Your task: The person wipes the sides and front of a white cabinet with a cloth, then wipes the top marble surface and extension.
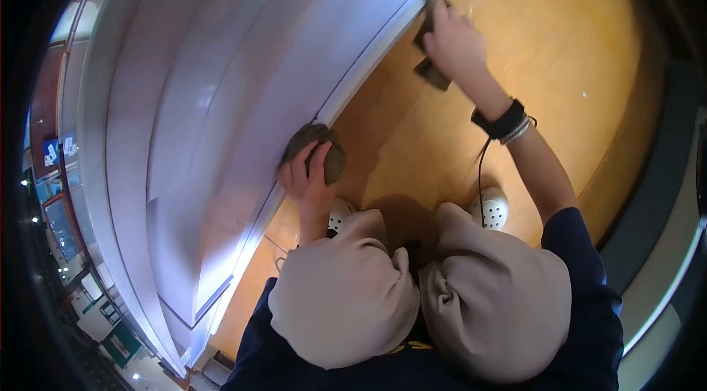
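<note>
My left hand [305, 183] is closed over a crumpled olive-brown cloth [335, 161], which bulges past the fingers. It presses this bundle to the lower edge of the large white panel [243, 74], where the panel meets the wooden floor. Farther along the same edge, my right hand [458, 45] grips a dark olive cloth [433, 76], slightly blurred. Part of that cloth shows beyond the fingertips, close to the white base strip [374, 52], and another part hangs below the palm.
Tan wooden flooring [545, 45] lies under both hands. My knees [346, 295] are bent in front of me, with white perforated clogs [495, 208] beyond. From the black wristband [508, 120] on my right arm a thin cable runs down. A dark ledge [648, 192] borders the right side.
</note>
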Demonstrator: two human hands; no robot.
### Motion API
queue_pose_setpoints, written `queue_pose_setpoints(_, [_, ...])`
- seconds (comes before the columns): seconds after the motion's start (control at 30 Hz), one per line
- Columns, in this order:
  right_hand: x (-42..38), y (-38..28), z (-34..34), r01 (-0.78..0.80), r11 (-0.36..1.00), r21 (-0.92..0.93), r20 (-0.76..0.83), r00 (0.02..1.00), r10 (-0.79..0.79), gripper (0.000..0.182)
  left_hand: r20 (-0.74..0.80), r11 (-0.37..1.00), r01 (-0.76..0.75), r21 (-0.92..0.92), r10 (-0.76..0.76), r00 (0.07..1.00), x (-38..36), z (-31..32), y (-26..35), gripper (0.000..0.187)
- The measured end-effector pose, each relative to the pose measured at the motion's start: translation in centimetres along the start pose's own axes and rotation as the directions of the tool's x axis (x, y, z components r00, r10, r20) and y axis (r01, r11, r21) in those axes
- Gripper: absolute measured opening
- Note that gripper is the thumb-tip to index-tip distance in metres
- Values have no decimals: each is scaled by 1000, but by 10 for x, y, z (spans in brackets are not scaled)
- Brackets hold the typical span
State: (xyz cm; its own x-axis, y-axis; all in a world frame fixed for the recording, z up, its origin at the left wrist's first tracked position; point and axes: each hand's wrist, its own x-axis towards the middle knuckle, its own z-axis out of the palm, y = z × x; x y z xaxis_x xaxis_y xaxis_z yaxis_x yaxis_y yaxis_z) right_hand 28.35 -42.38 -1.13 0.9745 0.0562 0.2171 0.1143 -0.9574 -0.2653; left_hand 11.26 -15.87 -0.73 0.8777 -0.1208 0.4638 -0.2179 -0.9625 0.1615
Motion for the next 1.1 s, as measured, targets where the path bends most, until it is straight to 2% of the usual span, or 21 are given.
queue_pose_setpoints(0.03, [9, 10, -1, -55, 995, -89, -56, 997, 50, 36, -29, 1000, -20, 13, 20, 999, -1, 0, -2, 32])
queue_pose_setpoints(0.07, [21, 23, -2, -43, 994, -101, -58, 998, 38, 36, -37, 1000, -8, 6, 8, 999, -1, 0, -2, 32])
queue_pose_setpoints(0.17, [41, 37, -12, 19, 991, -131, 14, 1000, -17, 36, -50, 1000, 19, -12, -20, 999, -4, 0, -1, 31])
queue_pose_setpoints(0.27, [32, 22, -19, 17, 978, -206, 114, 993, 6, 37, -15, 998, 44, -41, -45, 999, -8, 7, 0, 29])
queue_pose_setpoints(0.33, [11, 0, -10, 42, 990, -134, 87, 996, -30, 40, -127, 999, -1, -36, -4, 992, -9, 14, -3, 26])
queue_pose_setpoints(0.4, [-15, -25, -6, 67, 998, -6, 68, 995, -66, 43, -164, 1000, -2, -22, -1, 986, -7, 18, -2, 25])
queue_pose_setpoints(0.43, [-30, -38, -6, 71, 997, -3, 74, 995, -70, 43, -191, 1000, -7, -12, 4, 982, -8, 19, 0, 24])
queue_pose_setpoints(0.5, [-52, -56, -6, 200, 978, 61, 138, 969, -206, 49, -189, 1000, -4, -2, 3, 982, -8, 19, 0, 24])
queue_pose_setpoints(0.53, [-53, -57, -7, 203, 977, 65, 142, 967, -210, 49, -195, 1000, -7, 5, 8, 981, -8, 19, 0, 24])
queue_pose_setpoints(0.63, [-44, -51, -12, 184, 973, 142, 109, 974, -200, 42, -189, 1000, -1, -28, -4, 982, -8, 18, -1, 25])
queue_pose_setpoints(0.7, [-24, -30, -7, 105, 993, 61, 1, 994, -105, 42, -142, 999, 17, -43, -23, 990, -6, 11, 0, 26])
queue_pose_setpoints(0.73, [-15, -19, -5, 115, 991, 67, 7, 993, -116, 42, -94, 997, 24, -67, -30, 995, -6, 9, 0, 27])
queue_pose_setpoints(0.8, [2, -6, -3, 66, 998, 15, -89, 994, -64, 45, -133, 999, 5, -40, -11, 991, -4, 11, -2, 25])
queue_pose_setpoints(0.83, [2, -8, -3, 74, 997, 18, -86, 994, -73, 45, -170, 1000, -20, -21, 16, 985, -4, 13, -2, 22])
queue_pose_setpoints(0.9, [-2, -17, -5, 12, 996, 86, -45, 999, -8, 47, -176, 1000, -21, -15, 18, 984, -6, 15, -2, 22])
queue_pose_setpoints(0.97, [-20, -31, -1, 14, 996, 88, -15, 1000, -13, 47, -178, 1000, -26, -11, 24, 984, -9, 19, -3, 22])
queue_pose_setpoints(1.1, [-72, -77, 3, 164, 965, 207, 208, 956, -207, 51, -221, 998, -48, 27, 53, 974, -11, 23, -1, 20])
